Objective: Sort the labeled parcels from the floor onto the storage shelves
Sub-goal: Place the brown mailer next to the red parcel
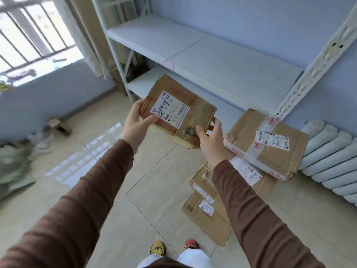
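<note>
I hold a brown cardboard parcel [179, 105] with a white label in the air, in front of the white storage shelves [193, 53]. My left hand [138, 120] grips its near left corner. My right hand [209, 140] grips its near right end. Both arms wear brown sleeves. A pile of other labeled parcels lies on the floor to the right: a large taped box [270, 144] on top, a flatter box [202, 188] under it, and another box [206, 219] nearest my feet.
The shelves' slotted upright [313, 64] stands at the right, a white radiator [332, 159] beside it. A barred window [32, 35] and curtain are at the left. Crumpled wrapping and a small box [59, 126] lie by the left wall. Tiled floor [116, 161] spreads around my feet.
</note>
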